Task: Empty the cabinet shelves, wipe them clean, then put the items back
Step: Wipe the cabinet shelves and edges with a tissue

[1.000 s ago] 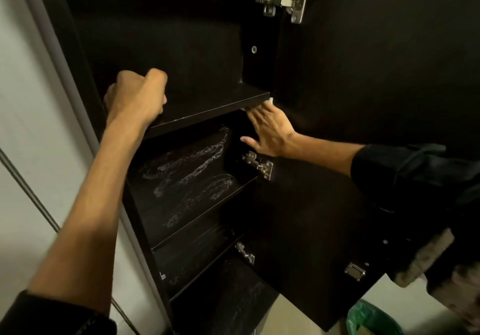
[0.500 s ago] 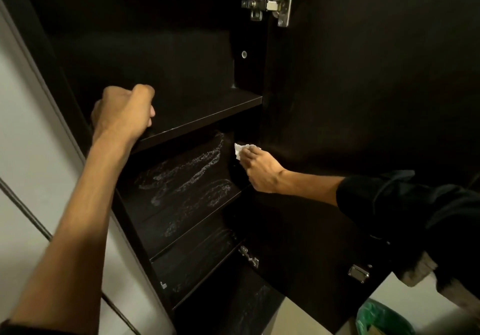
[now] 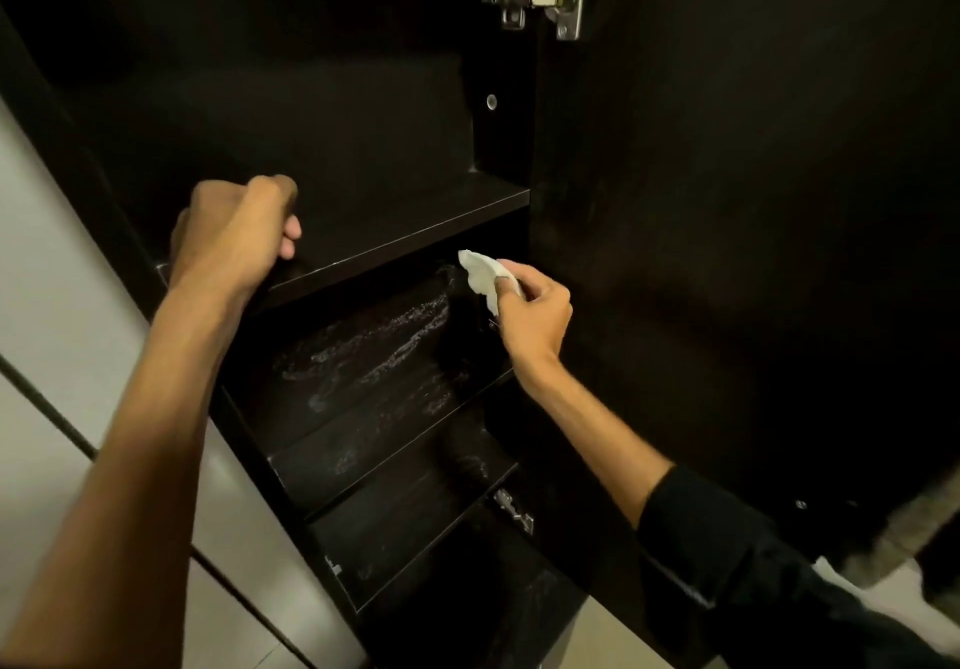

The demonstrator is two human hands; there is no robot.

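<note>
Two hands work at the cabinet (image 3: 727,253). Right hand (image 3: 535,312) pinches the tissue (image 3: 480,273) between thumb and fingers, just under the upper shelf (image 3: 415,221). Left hand (image 3: 234,237), fingers curled, grips that shelf's front edge.

Dim light here, very dark up top; pale wall panels (image 3: 62,315) run down the left edge, split by thin dark seams; pale floor (image 3: 904,601) shows at the lower right corner.

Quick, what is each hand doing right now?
Left hand: fingers curled over the front edge of the upper shelf, gripping it.
Right hand: pinching a white wipe.
</note>
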